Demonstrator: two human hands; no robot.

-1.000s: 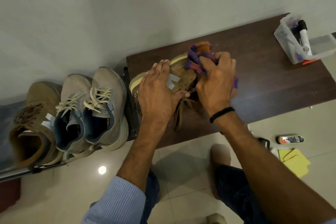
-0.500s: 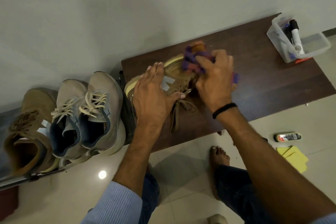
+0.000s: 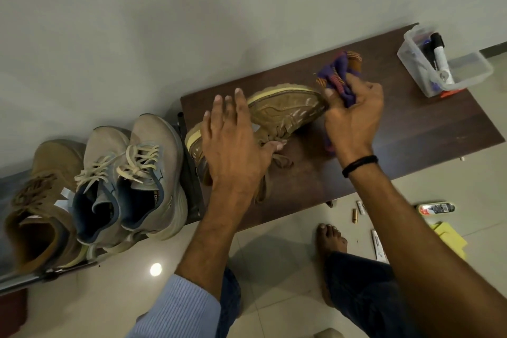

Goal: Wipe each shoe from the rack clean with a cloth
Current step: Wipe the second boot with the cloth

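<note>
A tan shoe [image 3: 285, 107] lies on the dark wooden bench [image 3: 411, 129], toe pointing right. My left hand [image 3: 233, 145] rests over its laced middle and heel with fingers spread straight, thumb against the laces. My right hand [image 3: 354, 115] grips a bunched purple and orange cloth [image 3: 338, 68] just past the toe, touching the toe's tip. On the rack [image 3: 41, 274] at left stand a pair of grey sneakers [image 3: 129, 173] and another tan shoe [image 3: 38, 200].
A clear plastic box [image 3: 466, 71] with markers and a polish bottle sits at the bench's right end. On the tiled floor lie a polish tin [image 3: 434, 208], yellow cloths [image 3: 450, 239], small tubes and my bare foot [image 3: 330, 241]. A wall runs behind.
My right hand with the cloth has slid right, off the shoe's upper to its toe tip, uncovering the toe. My left fingers have straightened and spread over the shoe.
</note>
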